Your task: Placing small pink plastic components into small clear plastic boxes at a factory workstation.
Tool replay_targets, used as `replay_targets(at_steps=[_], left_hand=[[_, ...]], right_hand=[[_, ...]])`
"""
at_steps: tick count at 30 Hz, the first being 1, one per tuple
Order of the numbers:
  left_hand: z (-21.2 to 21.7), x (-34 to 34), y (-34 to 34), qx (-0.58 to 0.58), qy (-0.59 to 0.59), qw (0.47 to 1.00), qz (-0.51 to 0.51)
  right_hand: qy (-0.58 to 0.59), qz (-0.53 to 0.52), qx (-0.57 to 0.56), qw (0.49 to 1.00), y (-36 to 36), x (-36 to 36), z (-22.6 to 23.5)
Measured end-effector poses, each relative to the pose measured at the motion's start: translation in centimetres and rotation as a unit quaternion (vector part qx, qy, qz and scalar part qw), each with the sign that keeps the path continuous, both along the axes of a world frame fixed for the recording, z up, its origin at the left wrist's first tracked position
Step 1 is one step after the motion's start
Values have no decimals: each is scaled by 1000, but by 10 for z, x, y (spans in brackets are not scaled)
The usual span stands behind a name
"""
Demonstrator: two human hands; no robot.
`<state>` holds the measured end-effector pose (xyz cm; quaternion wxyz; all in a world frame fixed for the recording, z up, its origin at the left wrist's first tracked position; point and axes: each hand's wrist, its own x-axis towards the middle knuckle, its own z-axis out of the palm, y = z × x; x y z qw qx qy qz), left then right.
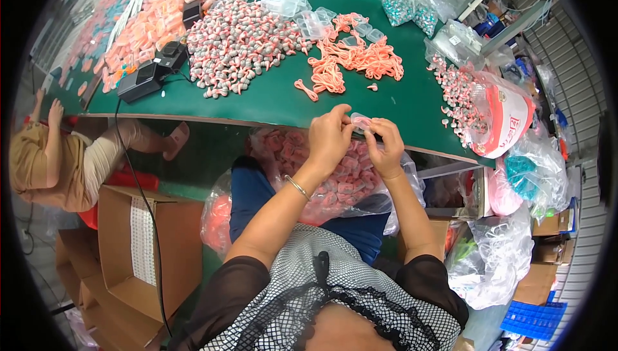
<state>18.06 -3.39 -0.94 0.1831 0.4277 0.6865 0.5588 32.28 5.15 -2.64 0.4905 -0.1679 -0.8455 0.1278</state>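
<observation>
Over the lap, at the table edge: left hand (329, 137) and right hand (385, 147) pinch one small clear plastic case (360, 121) between fingertips, both grasping it
Lap: open bag of pink filled cases (335, 177) just below the hands, bulging, judged the finished lot
Table (257, 103): loose pink cords (351, 58) near, grey-and-pink pile (241, 42) and empty clear cases (315, 22) beyond
Progress: much done, judged; large heaps remain unpacked
Left side: black box with cable (151, 74); another person's sleeve (45, 158); open carton (138, 248)

2 hands (329, 137) at 1 clear case (360, 122); 2 black machines (153, 71); 1 open carton (138, 254).
</observation>
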Motion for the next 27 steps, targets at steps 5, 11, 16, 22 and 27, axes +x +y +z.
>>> replay_targets(at_steps=[5, 11, 16, 22, 27], left_hand=[[-11, 4, -1, 99, 57, 993, 19], [5, -4, 6, 45, -25, 999, -9], [0, -12, 8, 47, 36, 998, -36], [5, -34, 10, 26, 53, 988, -143], [10, -52, 14, -15, 55, 971, -230]], right_hand=[[0, -1, 17, 1000, 2, 0, -1], [2, 10, 16, 1000, 2, 0, -1], [0, 8, 21, 1000, 2, 0, 0], [-10, 14, 23, 1000, 4, 2, -2], [-24, 23, 22, 999, 4, 5, -1]])
